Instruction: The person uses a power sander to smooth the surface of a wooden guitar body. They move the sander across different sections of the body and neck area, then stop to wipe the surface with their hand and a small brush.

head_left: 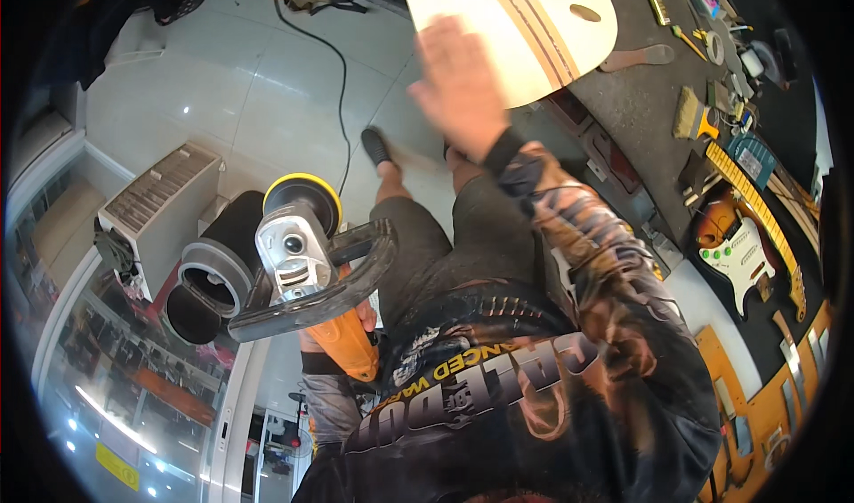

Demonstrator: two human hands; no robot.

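Note:
My left hand [366,313] is wrapped round the orange body of an angle sander [342,343], mostly hidden behind the tool. The sander has a silver gear head, a black loop handle and a round pad [307,192] with a yellow edge, held up at my left side. My right hand [463,85] lies flat with fingers stretched out, blurred by motion, over the edge of a pale wooden guitar body [551,45]. Darker stripes run down the middle of that body, and oval holes are cut in it. Whether the palm touches the wood I cannot tell.
On the dark bench [627,85] at right lie a brush [691,116], a tape roll [714,47] and small tools. A sunburst electric guitar [743,245] rests beyond them. A black cable [342,85] crosses the tiled floor. At left stand a white slatted unit [165,192] and glass cases [133,378].

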